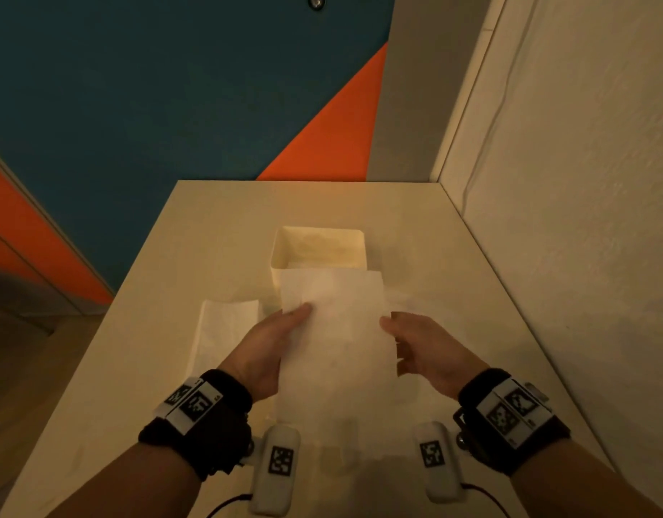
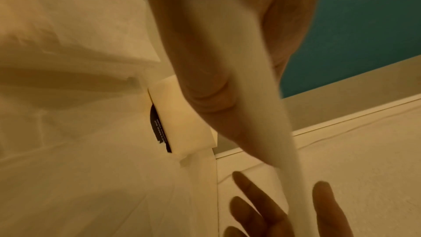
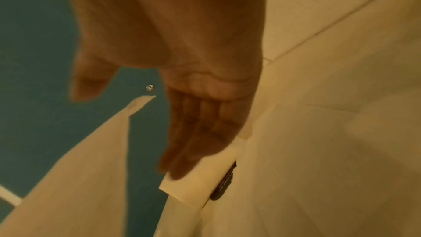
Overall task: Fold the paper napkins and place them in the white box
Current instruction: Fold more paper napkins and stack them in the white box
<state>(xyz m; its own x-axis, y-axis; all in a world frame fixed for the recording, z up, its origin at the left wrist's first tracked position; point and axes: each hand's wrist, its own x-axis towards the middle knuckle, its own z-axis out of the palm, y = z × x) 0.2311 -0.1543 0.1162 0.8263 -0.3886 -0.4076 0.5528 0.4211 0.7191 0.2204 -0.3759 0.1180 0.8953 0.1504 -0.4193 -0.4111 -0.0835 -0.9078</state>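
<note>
Both hands, left hand (image 1: pixel 275 342) and right hand (image 1: pixel 415 343), pinch the napkin (image 1: pixel 337 330) by its side edges above the counter (image 1: pixel 453 256), near the white box (image 1: pixel 285 252); advise aligning edges squarely before creasing.

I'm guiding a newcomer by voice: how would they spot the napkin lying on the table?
Start at the white box on the cream table. Nearer and to its left lies the napkin on the table, flat and untouched. The other napkin is held up between both hands.
</note>
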